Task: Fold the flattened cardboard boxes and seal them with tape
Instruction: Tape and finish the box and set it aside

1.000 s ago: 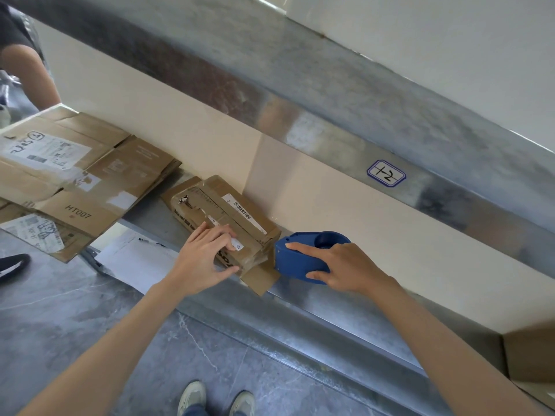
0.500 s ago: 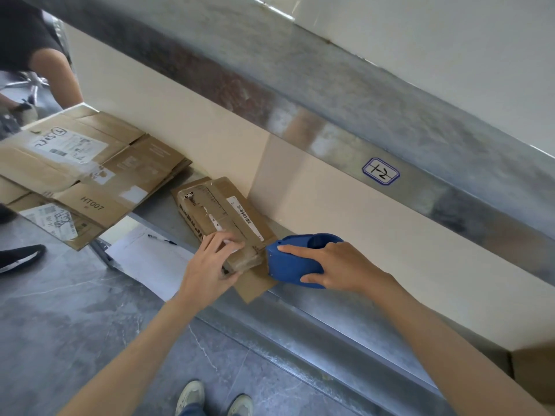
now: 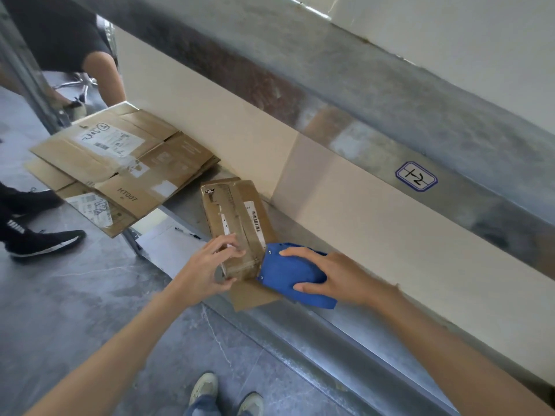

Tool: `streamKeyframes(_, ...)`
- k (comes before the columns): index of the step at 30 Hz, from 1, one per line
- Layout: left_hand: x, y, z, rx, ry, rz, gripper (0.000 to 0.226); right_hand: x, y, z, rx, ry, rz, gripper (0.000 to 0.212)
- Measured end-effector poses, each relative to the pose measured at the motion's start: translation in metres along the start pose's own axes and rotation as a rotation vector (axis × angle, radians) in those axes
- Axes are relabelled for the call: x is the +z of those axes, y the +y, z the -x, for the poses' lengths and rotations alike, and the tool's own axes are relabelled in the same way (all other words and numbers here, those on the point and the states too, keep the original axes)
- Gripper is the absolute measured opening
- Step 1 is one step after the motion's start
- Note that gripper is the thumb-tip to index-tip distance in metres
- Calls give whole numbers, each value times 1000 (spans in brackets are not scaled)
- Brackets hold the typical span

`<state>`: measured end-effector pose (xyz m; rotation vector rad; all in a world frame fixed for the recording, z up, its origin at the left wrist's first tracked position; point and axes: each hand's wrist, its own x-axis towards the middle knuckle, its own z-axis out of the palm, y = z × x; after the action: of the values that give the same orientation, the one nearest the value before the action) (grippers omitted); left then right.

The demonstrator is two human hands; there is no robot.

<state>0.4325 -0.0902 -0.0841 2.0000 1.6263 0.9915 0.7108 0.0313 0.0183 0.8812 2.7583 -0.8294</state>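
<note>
the left hand [image 3: 207, 268] grips the near end of the box [image 3: 237, 214], fingers curled over its top, thumb against the near face. the right hand [image 3: 336, 274] wraps round the blue dispenser [image 3: 285, 274], forefinger along its upper edge, thumb underneath. the dispenser's nose touches the box at its near right corner, just beside the left fingertips. both hands meet at the same end of the box: the left on it, the right just off it.

the box lies on the bench [image 3: 315, 322], close to the wall, with its long axis running away from the hands and slanting up and to the left. glossy tape shows on its top; whether it covers the near end i cannot tell. a loose flap [image 3: 252, 295] sticks out flat from under the box's near end, beneath the dispenser.

the step in hand looks like sealing that near end. the next move probably turns on drawing the dispenser along the long axis, or down over the near face, while the left hand pins the box. the box may slide on the smooth metal, and the flap may be left untucked.

beyond the box's far end a stack of flats [image 3: 126, 163] overhangs the bench. left of the box, lower down, lies a paper [image 3: 168, 250] with a pen [image 3: 187, 232].
</note>
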Motion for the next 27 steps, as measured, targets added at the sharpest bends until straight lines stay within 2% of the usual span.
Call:
streamKeyframes(8, 3, -4, -1, -6, 14, 19, 54, -6, 6, 16, 19, -10, 42, 59)
streamKeyframes(11, 5, -5, 0, -22, 10, 22, 52, -18, 25, 29, 82, 52, 190, 59)
streamKeyframes(15, 7, -8, -1, -34, 11, 20, 50, -30, 38, 37, 169, 107, 167, 59)
streamKeyframes(27, 5, -3, -1, -27, 26, 1, 50, -19, 19, 18, 150, 164, 525, 58)
